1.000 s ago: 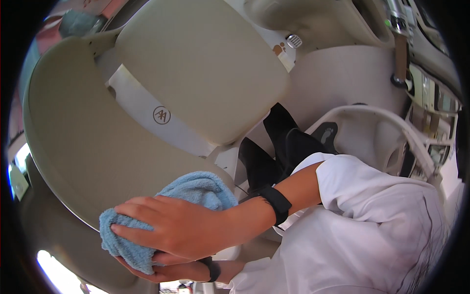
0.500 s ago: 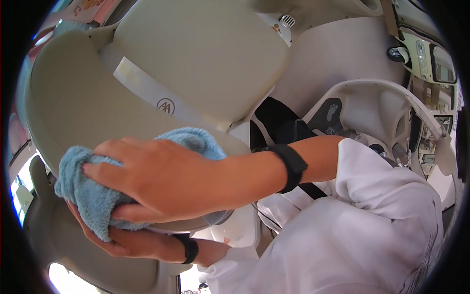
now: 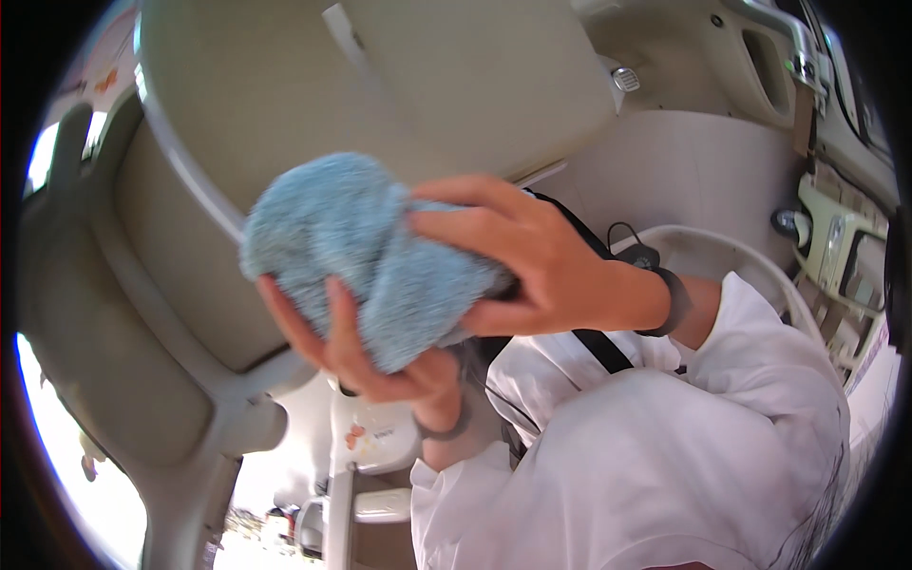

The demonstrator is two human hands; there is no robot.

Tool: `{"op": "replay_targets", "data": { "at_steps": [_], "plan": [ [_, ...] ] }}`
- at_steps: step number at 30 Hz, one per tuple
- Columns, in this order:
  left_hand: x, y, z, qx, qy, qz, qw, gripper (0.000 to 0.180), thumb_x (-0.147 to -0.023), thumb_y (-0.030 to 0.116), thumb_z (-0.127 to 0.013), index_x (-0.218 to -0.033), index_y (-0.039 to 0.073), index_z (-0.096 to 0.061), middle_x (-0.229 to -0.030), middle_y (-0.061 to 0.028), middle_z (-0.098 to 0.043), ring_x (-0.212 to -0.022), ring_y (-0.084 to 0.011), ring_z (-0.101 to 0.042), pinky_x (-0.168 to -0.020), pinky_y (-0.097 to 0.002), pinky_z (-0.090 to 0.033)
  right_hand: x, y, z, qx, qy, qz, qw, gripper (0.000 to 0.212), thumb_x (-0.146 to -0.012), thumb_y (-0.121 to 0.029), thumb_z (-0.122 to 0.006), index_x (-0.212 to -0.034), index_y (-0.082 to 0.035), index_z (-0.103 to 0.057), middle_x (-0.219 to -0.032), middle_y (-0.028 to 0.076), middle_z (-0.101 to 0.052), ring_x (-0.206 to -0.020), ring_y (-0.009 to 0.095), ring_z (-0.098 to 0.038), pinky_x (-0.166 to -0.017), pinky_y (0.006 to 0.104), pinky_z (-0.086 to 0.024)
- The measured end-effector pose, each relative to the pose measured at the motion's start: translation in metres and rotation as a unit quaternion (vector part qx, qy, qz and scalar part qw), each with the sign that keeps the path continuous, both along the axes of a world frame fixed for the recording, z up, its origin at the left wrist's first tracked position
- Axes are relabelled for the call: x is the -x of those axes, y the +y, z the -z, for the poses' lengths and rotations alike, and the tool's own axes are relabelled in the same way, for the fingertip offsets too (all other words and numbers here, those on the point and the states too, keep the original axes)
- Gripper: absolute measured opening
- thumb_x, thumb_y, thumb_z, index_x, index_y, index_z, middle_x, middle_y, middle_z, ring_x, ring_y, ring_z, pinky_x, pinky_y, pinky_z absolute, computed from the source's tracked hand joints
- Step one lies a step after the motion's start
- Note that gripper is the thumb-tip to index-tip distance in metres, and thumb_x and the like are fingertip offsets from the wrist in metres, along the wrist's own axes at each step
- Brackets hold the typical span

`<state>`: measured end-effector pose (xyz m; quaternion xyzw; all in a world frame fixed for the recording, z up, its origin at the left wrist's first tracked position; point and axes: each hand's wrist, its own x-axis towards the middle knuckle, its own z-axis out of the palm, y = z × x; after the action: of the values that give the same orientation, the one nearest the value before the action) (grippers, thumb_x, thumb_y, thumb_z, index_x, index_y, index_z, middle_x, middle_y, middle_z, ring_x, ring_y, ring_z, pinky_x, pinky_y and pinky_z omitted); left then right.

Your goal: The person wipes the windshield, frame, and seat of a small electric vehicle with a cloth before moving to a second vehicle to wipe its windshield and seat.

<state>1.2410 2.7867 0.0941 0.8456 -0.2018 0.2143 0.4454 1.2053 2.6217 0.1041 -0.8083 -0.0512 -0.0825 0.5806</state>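
Note:
A thick, fluffy light-blue cloth (image 3: 328, 223) is bunched between my hands near the middle of the view. My right hand (image 3: 532, 252) grips its right side, with the fingers lying over the folded top and the thumb below. My left hand (image 3: 380, 366) supports it from the lower left, its fingers curled up against the cloth. Dark bands circle both wrists. Something dark shows at the cloth's edge beside my right palm; I cannot make out what it is. Behind the cloth is a large smooth beige surface (image 3: 475, 71). The cloth hides what may lie inside its folds.
A beige panel (image 3: 152, 380) with a raised rim stands at the left, beside bright openings. A small round silver grille (image 3: 625, 80) sits at the upper right. A white curved rim (image 3: 731, 242) and a pale green vehicle-shaped thing (image 3: 841, 242) are at the right. Below is a white box-like part (image 3: 375, 442).
Both hands have moved right and up with the blue cloth, off the beige surface's left part. The view has shifted, and the cloth is now folded into a rounder bundle.

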Motion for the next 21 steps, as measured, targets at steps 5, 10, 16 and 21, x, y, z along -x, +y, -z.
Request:
{"op": "replay_targets", "data": {
  "at_steps": [5, 10, 16, 21],
  "plan": [
    [0.055, -0.020, 0.028, 0.016, -0.001, -0.099, 0.995, 0.048, -0.097, 0.039, -0.049, -0.124, 0.000, -0.057, -0.143, -0.0323, -0.037, -0.132, -0.0501, -0.038, -0.105, -0.0593, -0.036, 0.033, -0.009, 0.016, 0.019, -0.012, -0.037, 0.999, 0.065, -0.070, -0.015, -0.073, -0.131, -0.007, -0.052, -0.131, 0.019, -0.052, -0.109, 0.038, -0.057, -0.091, 0.0427, -0.049],
    [0.067, -0.029, 0.039, 0.095, 0.016, -0.136, 0.986, 0.040, -0.093, 0.027, -0.058, -0.125, 0.003, -0.059, -0.143, -0.0331, -0.036, -0.131, -0.0503, -0.039, -0.106, -0.0563, -0.036, 0.028, -0.009, 0.013, 0.077, -0.042, -0.055, 0.995, 0.063, -0.075, -0.016, -0.067, -0.134, -0.005, -0.050, -0.133, 0.022, -0.050, -0.116, 0.040, -0.053, -0.098, 0.0441, -0.044],
    [0.041, -0.036, 0.031, 0.156, -0.022, -0.128, 0.979, 0.051, -0.076, 0.003, -0.055, -0.128, 0.001, -0.058, -0.142, -0.0299, -0.041, -0.127, -0.0454, -0.047, -0.104, -0.0435, -0.039, -0.003, -0.015, 0.007, 0.122, -0.116, -0.074, 0.983, 0.058, -0.076, -0.017, -0.064, -0.131, -0.004, -0.053, -0.131, 0.018, -0.053, -0.116, 0.036, -0.054, -0.098, 0.0407, -0.044],
    [0.060, -0.037, 0.042, 0.185, -0.011, -0.183, 0.966, 0.058, -0.073, -0.002, -0.053, -0.131, 0.002, -0.055, -0.139, -0.0286, -0.044, -0.123, -0.0444, -0.049, -0.099, -0.0412, -0.044, -0.005, 0.001, -0.003, 0.168, -0.177, -0.101, 0.964, 0.060, -0.071, -0.010, -0.068, -0.129, 0.000, -0.053, -0.125, 0.021, -0.052, -0.121, 0.035, -0.050, -0.101, 0.0404, -0.041]
  ]
}}
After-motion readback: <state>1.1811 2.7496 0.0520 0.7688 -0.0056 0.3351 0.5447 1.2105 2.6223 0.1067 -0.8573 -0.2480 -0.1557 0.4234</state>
